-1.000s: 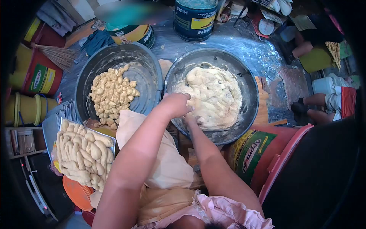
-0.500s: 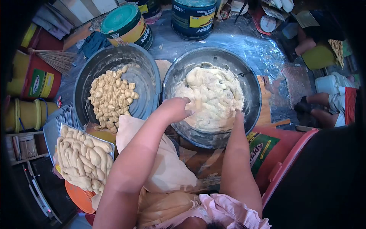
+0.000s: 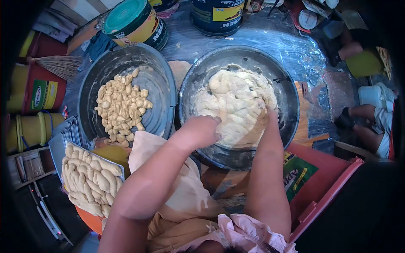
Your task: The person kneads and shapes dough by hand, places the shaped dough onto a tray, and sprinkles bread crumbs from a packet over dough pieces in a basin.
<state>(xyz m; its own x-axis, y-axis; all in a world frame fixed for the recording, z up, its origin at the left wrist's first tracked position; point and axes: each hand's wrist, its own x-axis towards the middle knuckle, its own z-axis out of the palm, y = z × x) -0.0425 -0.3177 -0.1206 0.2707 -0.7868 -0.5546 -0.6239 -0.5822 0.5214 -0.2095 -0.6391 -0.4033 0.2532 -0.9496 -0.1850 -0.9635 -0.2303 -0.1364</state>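
A large mass of pale, floury dough [image 3: 230,99] lies in the round dark basin [image 3: 292,90] in front of me. My left hand [image 3: 202,131] is over the basin's near left side, at the dough's edge; its thumb and forefinger are apart and I see no piece lifted between them. At the right side of the dough, my right hand [image 3: 271,110] presses in, its fingers mostly hidden by the dough and the wrist. Left of this basin, a second grey basin [image 3: 166,80] holds many small tan dough lumps [image 3: 120,107].
Long dough pieces [image 3: 90,179] lie piled on a tray at the lower left. Paint buckets [image 3: 137,25] stand behind the basins. A red bucket [image 3: 320,177] is close by my right arm. Another person's legs [image 3: 365,122] show at the far right.
The view has shifted slightly, with the basins appearing larger. My right hand has moved up and further into the dough. My left hand sits slightly lower along the basin's near left side.
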